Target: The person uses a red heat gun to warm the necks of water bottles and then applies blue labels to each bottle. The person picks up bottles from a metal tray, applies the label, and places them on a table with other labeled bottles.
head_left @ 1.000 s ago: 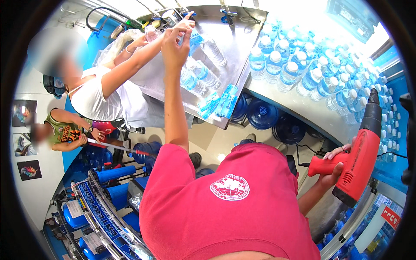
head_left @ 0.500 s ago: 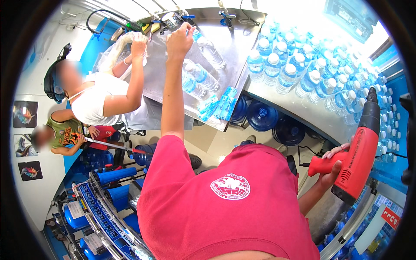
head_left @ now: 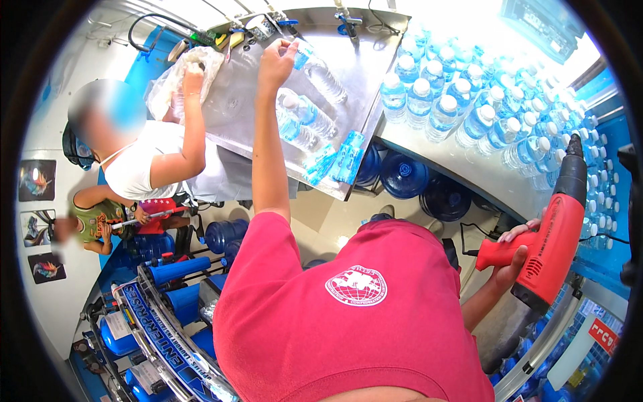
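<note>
In my right hand [head_left: 512,258] is a red heat gun [head_left: 550,244], its black nozzle pointing up past the bottles. My fingers wrap its handle. My left arm reaches across the metal table, and the closed fingers of my left hand [head_left: 276,63] are at the top of a clear water bottle [head_left: 325,82] with a blue label; the exact grip is partly hidden. Closer to me, two more labelled bottles [head_left: 305,122] stand near each other. Flat blue-and-white label sleeves [head_left: 341,161] lie in a pile at the table's near corner.
Many capped bottles [head_left: 442,120] crowd the right-hand counter [head_left: 429,144]. Large blue water jugs [head_left: 403,179] sit underneath. A co-worker in white [head_left: 157,157] stands at left with a plastic bag [head_left: 211,63]. Another person [head_left: 94,218] holds a pole behind. Taps [head_left: 348,25] line the table's back.
My left hand has shifted slightly left and down; the heat gun stays nearly still. The co-worker in white leans closer, a hand now at the plastic bag's opening. The person behind has moved the pole.
</note>
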A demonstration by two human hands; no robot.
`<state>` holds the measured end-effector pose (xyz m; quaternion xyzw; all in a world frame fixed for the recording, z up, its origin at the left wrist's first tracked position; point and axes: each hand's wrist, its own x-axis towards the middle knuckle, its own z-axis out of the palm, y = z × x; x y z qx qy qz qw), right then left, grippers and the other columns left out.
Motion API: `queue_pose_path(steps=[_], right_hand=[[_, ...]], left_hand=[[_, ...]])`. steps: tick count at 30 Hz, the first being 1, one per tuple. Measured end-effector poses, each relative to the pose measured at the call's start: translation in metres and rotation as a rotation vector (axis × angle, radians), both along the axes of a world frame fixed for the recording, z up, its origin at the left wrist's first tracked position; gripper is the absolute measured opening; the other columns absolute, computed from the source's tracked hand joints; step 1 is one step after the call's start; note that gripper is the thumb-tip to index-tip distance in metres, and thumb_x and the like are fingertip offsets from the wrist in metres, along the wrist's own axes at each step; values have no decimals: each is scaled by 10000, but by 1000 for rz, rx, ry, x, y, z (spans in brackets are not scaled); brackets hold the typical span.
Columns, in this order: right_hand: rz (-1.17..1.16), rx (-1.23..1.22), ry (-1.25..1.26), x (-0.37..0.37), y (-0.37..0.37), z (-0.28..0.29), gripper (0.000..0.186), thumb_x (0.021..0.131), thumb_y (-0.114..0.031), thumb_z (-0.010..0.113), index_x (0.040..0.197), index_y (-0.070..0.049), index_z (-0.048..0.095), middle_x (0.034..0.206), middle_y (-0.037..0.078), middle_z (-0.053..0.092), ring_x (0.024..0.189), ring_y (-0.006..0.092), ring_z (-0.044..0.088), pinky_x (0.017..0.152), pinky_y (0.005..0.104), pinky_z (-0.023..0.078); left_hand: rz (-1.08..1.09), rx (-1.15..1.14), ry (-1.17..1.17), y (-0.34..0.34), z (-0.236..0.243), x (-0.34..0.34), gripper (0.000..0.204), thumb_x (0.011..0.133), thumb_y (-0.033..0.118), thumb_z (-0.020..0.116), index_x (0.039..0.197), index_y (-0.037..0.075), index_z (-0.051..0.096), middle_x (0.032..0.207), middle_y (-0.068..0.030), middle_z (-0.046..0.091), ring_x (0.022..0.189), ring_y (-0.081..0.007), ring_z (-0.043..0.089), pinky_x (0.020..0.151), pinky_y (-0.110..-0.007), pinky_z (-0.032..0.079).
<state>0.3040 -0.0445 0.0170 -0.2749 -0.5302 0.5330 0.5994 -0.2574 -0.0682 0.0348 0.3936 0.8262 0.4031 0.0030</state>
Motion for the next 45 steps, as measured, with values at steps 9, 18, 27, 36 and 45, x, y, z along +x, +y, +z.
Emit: queue_pose_path(steps=[9, 18, 27, 36, 45], right_hand=[[-17, -32, -35, 0, -3, -1, 859, 824, -409, 778, 1381, 50, 313, 1049, 95, 466, 683, 146, 571, 581, 295, 508], [-25, -20, -23, 5, -5, -7, 872, 837, -393, 772, 1409, 55, 289, 1075, 108, 473, 679, 152, 583, 575, 293, 510], [-28, -6, -46, 5, -7, -8, 889, 847, -395, 756, 1426, 76, 274, 1088, 111, 457, 677, 155, 578, 571, 286, 499], [-17, -73, -65, 0, -15, -6, 902, 829, -442, 760, 1401, 56, 271, 953, 89, 488, 661, 145, 563, 582, 276, 499], [9, -92, -52, -4, -14, -4, 709, 813, -454, 768, 1202, 8, 397, 744, 82, 547, 643, 153, 555, 622, 272, 490]], left_hand=[[-174, -145, 394, 1, -19, 31, 412, 778, 251, 812, 1044, 7, 613, 994, -166, 693, 950, -271, 670, 837, -366, 517], [-207, -194, 365, -3, -18, 30, 581, 751, 230, 840, 1201, 38, 526, 1167, -228, 635, 1094, -355, 624, 921, -409, 500], [-74, -217, 118, -2, -30, 11, 803, 669, 337, 884, 1301, 43, 484, 1087, -213, 677, 1063, -378, 640, 916, -398, 504], [-86, -435, 397, 2, -22, 18, 942, 629, 469, 851, 1400, 114, 441, 1251, -168, 633, 1182, -323, 595, 980, -415, 482], [-370, -972, 682, 55, 2, 28, 557, 661, 441, 795, 1104, 123, 681, 1059, -96, 712, 1028, -275, 670, 867, -425, 524]])
